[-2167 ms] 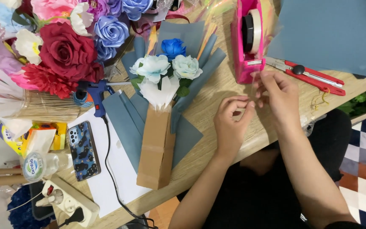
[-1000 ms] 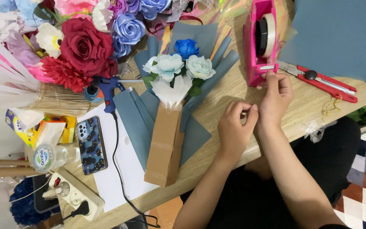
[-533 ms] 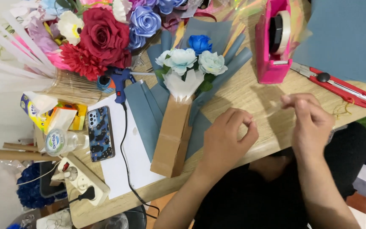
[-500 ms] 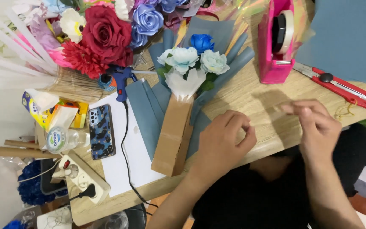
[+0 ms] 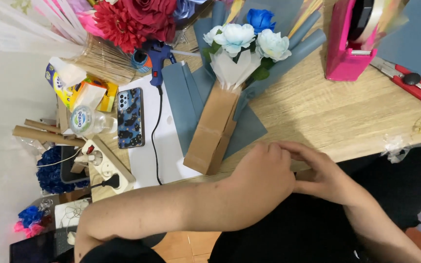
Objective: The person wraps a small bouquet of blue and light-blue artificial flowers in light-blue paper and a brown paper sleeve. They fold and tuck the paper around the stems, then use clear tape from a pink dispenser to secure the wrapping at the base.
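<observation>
My left hand (image 5: 261, 175) and my right hand (image 5: 317, 173) meet at the near edge of the wooden table (image 5: 317, 112), fingers curled together. Whatever they pinch is hidden between them; a sliver of tan material shows under the right fingers. Just left of my hands lies a small bouquet (image 5: 242, 41) of pale blue and white flowers, wrapped in brown paper (image 5: 213, 131) over blue-grey sheets (image 5: 183, 107). A pink tape dispenser (image 5: 349, 44) stands at the far right of the table.
A blue glue gun (image 5: 158, 53) with its black cord lies by a patterned phone (image 5: 130, 117) on white paper. Red and pink flowers (image 5: 127, 19) fill the top left. Red-handled cutters (image 5: 412, 83), a power strip (image 5: 105, 168), a tissue pack and a bottle sit around.
My right hand came back from the tape dispenser to the table's near edge and joined the left hand. The view shifted, so the bouquet sits further left and larger.
</observation>
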